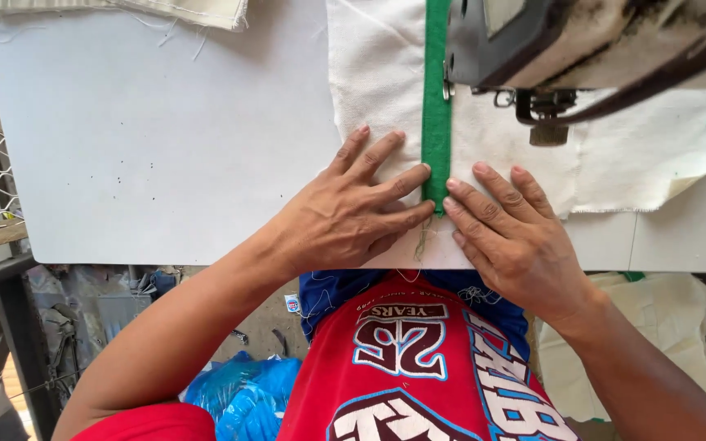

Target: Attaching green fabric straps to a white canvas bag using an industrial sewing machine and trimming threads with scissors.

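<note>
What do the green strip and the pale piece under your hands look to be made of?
Green strip: looks like woven tape, matte, flat, even edges. Pale cloth: seemingly coarse cotton or canvas, matte, frayed edges with loose threads. Both hands, left hand and right hand, press flat.

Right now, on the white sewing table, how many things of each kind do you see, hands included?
Hands: 2, left hand, right hand
Cream cloth pieces: 2, cream cloth, folded cloth
Green strip: 1
Sewing machine: 1
Total: 6

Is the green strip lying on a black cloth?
No, the green strip lies on a white cloth, with the left hand and right hand pressing beside its end.
</note>
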